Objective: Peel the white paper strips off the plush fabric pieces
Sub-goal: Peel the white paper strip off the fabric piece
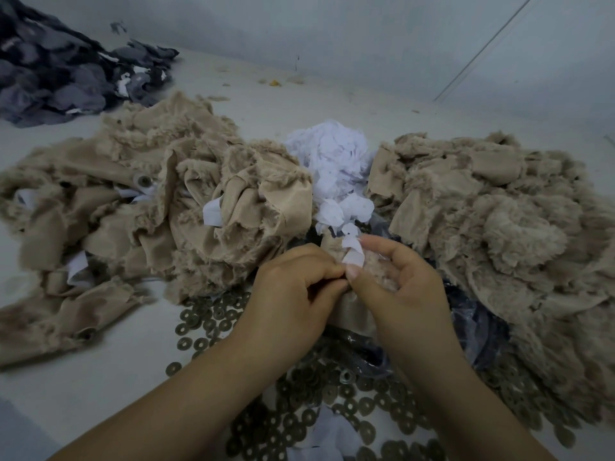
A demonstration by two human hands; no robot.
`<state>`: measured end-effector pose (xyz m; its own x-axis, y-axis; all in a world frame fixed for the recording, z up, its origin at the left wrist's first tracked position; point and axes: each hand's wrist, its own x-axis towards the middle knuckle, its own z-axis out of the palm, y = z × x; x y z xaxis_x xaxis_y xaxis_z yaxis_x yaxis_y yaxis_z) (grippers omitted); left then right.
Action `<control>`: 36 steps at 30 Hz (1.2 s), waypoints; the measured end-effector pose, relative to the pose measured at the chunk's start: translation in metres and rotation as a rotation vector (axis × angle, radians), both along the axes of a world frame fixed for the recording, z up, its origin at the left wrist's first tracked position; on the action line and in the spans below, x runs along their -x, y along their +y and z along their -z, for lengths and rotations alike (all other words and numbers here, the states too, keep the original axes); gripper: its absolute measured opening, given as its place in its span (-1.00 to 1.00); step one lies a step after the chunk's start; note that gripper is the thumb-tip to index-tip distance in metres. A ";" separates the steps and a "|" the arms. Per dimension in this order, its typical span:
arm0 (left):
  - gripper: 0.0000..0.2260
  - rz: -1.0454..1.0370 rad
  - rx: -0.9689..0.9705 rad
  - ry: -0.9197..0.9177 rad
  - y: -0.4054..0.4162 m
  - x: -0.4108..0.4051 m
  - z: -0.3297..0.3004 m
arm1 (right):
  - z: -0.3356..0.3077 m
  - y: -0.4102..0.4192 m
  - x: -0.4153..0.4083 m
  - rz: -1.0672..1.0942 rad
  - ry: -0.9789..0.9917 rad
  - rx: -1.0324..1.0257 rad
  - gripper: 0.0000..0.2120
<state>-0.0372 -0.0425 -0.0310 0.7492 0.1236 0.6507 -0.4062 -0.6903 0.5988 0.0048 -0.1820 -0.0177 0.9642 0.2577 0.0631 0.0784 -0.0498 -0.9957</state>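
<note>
Fingers of the left hand (293,287) were curled and pinched on the edge of a small plush fabric piece (352,311) held between both hands above the table (109,377). Thumb and fingers of the right hand (396,287) were closed on the same piece, where a white paper strip (353,252) curled upward, partly lifted. 2 beige plush piles were noted: 1 at left (149,201) with strips attached, 1 at right (492,221). Crumpled white paper (332,164) lay between them. Round brown washers (213,324) were scattered beneath the hands. Dark grey fabric (60,71) was heaped far left.
</note>
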 end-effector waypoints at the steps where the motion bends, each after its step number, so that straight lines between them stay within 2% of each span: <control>1: -0.93 -0.010 -0.036 -0.017 0.001 0.002 0.000 | 0.000 0.000 -0.001 0.011 0.078 -0.062 -0.65; 5: -0.91 -0.004 -0.146 -0.053 0.003 0.009 0.003 | 0.004 0.000 -0.011 0.036 0.539 -0.280 -0.64; 7: -0.91 0.028 -0.198 -0.053 0.001 0.011 0.007 | 0.004 -0.001 -0.017 -0.056 0.822 -0.426 -0.60; 8: -0.90 0.040 -0.221 -0.047 0.000 0.012 0.008 | 0.004 -0.001 -0.017 -0.108 0.886 -0.476 -0.57; 13: -0.89 0.091 -0.180 -0.015 0.002 0.011 0.005 | 0.005 -0.002 -0.019 -0.238 0.833 -0.480 -0.45; 14: -0.89 0.117 -0.174 -0.003 0.004 0.010 0.003 | 0.005 -0.002 -0.019 -0.267 0.847 -0.491 -0.46; 17: -0.90 0.204 -0.193 0.037 0.007 0.011 0.001 | 0.002 -0.001 -0.017 -0.269 0.883 -0.478 -0.70; 21: -0.92 0.290 -0.183 0.101 0.006 0.016 0.001 | 0.002 0.001 -0.016 -0.197 0.875 -0.421 -0.73; 24: -0.93 0.299 -0.051 0.106 0.007 0.017 0.000 | -0.004 0.001 -0.014 -0.221 0.911 -0.429 -0.65; 27: -0.91 0.063 0.111 0.092 0.008 0.015 -0.001 | -0.007 -0.001 -0.013 -0.209 0.828 -0.386 -0.68; 30: -0.98 -0.126 0.352 0.272 0.007 0.007 -0.002 | -0.003 0.002 -0.013 -0.150 0.799 -0.345 -0.69; 33: -0.90 -0.075 0.548 0.438 0.005 0.001 -0.003 | -0.003 0.005 -0.012 -0.114 0.776 -0.305 -0.65; 36: -0.95 0.003 0.613 0.409 0.002 0.001 -0.006 | -0.005 0.004 -0.010 -0.149 0.766 -0.305 -0.58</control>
<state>-0.0387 -0.0408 -0.0246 0.9184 0.3725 0.1337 -0.0688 -0.1824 0.9808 0.0146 -0.1776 -0.0126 0.7257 0.4635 -0.5084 -0.6411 0.1874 -0.7442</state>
